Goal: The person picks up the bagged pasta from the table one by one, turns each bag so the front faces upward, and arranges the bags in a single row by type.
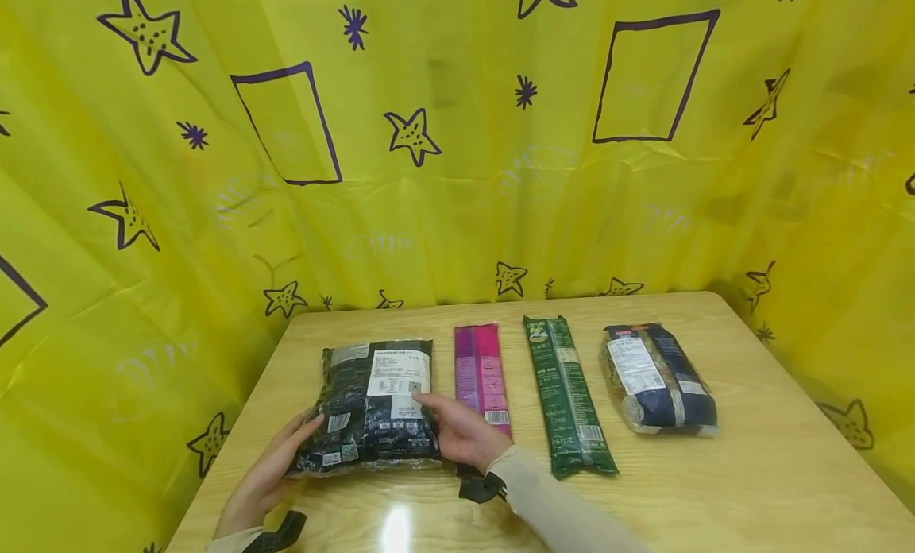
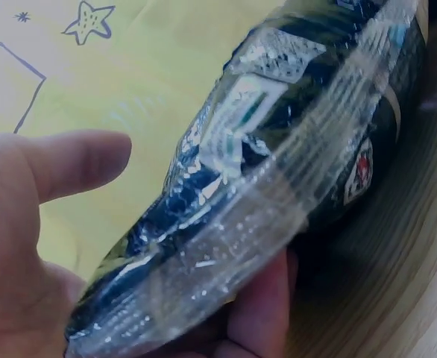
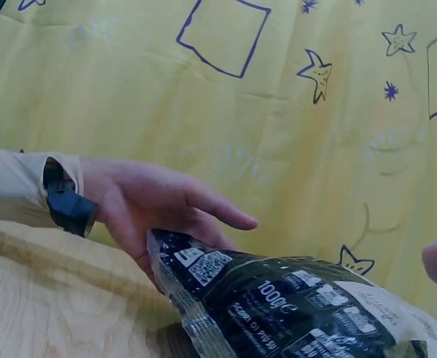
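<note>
A dark plastic bag [image 1: 372, 410] marked 1000g, with a white label [image 1: 400, 372], lies between the two hands over the left part of the table. My left hand [image 1: 275, 465] is at the bag's left end. In the left wrist view, its fingers [image 2: 262, 313] reach beneath the clear sealed edge and the thumb stands straight, off the wrap. My right hand [image 1: 465, 430] meets the right end. Its thumb stretches out above the bag in the right wrist view, while the other fingers are partly hidden behind the bag's corner.
Right of the bag lies a pink and purple packet [image 1: 482, 366], partly covered by the right hand. Farther right are a long green spaghetti packet [image 1: 572, 410] and a dark blue bag with a white label [image 1: 661, 386]. A yellow curtain [image 1: 457, 219] hangs behind the wooden table [image 1: 772, 473].
</note>
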{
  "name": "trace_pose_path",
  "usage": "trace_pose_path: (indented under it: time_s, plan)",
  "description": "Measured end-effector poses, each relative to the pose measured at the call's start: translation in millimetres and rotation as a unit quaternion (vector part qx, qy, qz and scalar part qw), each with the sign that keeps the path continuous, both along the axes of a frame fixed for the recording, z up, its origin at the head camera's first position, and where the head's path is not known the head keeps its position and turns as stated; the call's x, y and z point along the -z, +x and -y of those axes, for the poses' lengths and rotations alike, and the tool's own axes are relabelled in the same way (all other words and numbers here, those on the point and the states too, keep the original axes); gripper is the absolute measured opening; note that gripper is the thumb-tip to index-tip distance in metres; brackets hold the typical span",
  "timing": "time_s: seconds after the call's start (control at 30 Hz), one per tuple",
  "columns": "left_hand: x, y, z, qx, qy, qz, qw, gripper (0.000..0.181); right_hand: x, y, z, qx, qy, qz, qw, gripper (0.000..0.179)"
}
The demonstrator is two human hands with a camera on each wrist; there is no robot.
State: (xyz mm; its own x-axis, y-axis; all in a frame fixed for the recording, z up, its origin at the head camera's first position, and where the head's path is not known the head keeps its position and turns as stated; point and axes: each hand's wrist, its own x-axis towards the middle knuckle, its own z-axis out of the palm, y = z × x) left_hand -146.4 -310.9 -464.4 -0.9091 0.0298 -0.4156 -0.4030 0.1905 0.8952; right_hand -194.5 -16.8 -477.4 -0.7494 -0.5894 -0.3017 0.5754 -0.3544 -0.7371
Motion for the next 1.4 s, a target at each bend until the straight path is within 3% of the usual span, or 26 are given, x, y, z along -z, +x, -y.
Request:
trace_pose_path:
  time_s: [0.23,0.5,0.67,0.93,1.07,1.2,1.3,1.4]
  plan:
    - [1.0,4.3,1.5,0.003,0.024,-0.012,0.9996,0.083,-0.2,0.0,0.9,-0.002,-0.018,-0.007,0.9998,0.057]
    - [-1.4,6.4,0.3,-0.008,0.068,-0.030,0.9972,0.083,2.1,-6.6,0.7,-0.016,-0.001,-0.013,0.9998,0.049]
    - [-1.5,8.8,-0.5,-0.012,0.060,-0.027,0.9978,0.080,5.0,-5.4,3.8,-0.009,-0.001,0.003,1.0000,0.045]
    - [-3.8,10.3,3.7,0.009,0.067,-0.028,0.9973,0.079,6.7,-4.8,7.7,-0.006,-0.006,0.002,1.0000,0.049]
    - [-7.8,10.4,8.3,0.006,0.078,-0.030,0.9965,0.079,7.8,-2.2,7.8,0.005,-0.001,-0.005,1.0000,0.061]
    - [-16.9,11.3,6.9,-0.002,0.039,-0.039,0.9985,0.081,6.9,0.0,7.5,0.005,-0.003,-0.012,0.9999,0.076]
    - [-24.5,11.0,0.9,0.005,-0.032,-0.056,0.9979,0.080,6.7,0.1,7.5,0.001,-0.006,-0.015,0.9999,0.078]
    - [-30.4,8.8,-6.9,0.017,-0.115,-0.071,0.9907,0.082,6.7,0.1,7.5,0.000,-0.012,-0.014,0.9998,0.081]
